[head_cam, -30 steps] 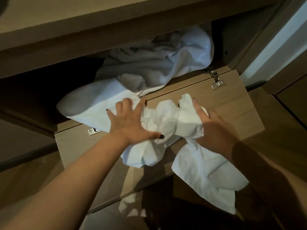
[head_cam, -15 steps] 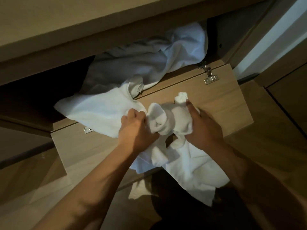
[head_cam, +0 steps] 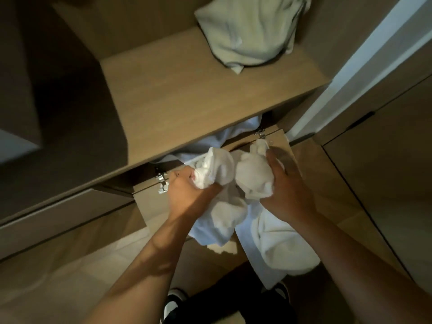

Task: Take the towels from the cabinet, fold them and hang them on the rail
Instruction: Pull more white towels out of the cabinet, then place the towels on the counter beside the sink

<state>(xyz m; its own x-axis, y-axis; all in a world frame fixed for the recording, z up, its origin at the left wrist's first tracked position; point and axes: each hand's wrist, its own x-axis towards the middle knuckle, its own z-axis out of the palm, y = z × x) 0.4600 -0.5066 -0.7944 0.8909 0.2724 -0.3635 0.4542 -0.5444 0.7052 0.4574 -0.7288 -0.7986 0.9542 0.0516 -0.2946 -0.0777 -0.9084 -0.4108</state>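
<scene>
A black-and-white shoe [head_cam: 171, 305] stands on the floor at the bottom edge. Above it, the left hand [head_cam: 189, 195] grips one bunch of a crumpled white towel [head_cam: 233, 183], and the right hand [head_cam: 286, 195] clutches another; the rest hangs over the folded-down cabinet door [head_cam: 149, 202]. Behind, another towel [head_cam: 245, 129] trails from the compartment. Farthest, a pale towel [head_cam: 247, 31] lies heaped on the wooden shelf [head_cam: 187, 94].

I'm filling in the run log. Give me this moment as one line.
stage: pulling out | left hand: grips white towel | right hand: grips towel | towel: bunched, partly in cabinet | folded: no
</scene>
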